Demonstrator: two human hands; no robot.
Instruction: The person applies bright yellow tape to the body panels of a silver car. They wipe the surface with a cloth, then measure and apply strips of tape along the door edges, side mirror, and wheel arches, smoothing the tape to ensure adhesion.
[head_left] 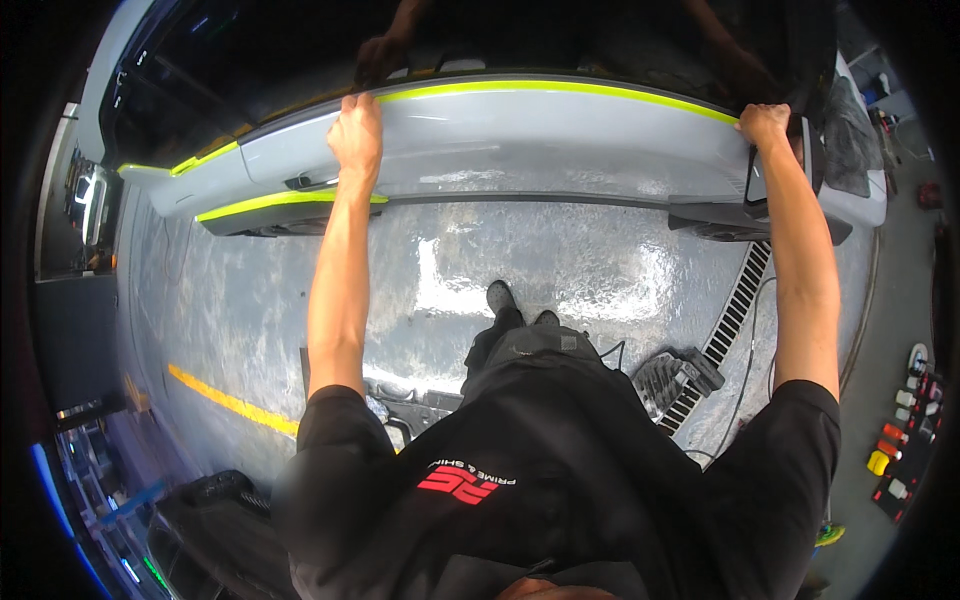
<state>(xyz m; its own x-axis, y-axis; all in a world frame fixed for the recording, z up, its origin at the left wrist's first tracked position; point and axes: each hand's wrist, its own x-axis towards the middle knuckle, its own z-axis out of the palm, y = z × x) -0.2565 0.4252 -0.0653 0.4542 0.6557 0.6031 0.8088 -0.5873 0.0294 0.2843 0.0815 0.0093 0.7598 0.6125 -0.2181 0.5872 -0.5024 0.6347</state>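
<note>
A grey car (560,140) stands side-on before me, with a dark, glossy window (560,40) above its door. Along the lower window edge runs a strip of yellow-green tape (550,86), stretched between my two hands. My left hand (357,135) is closed at the strip's left end, above the door handle (308,183). At the right end my right hand (765,124) is also closed, beside the side mirror (757,178). Both arms reach out straight. More yellow-green tape (205,157) lies along the window edge further left, and a yellow-green band (265,204) edges the wheel arch.
A grey cloth (848,140) lies over the car's front. On the wet-looking floor are a drain grate (738,300), a dark ribbed object (675,380), a cable (752,340) and a yellow line (230,398). Several bottles (890,445) stand at the right; a black chair-like object (215,530) is lower left.
</note>
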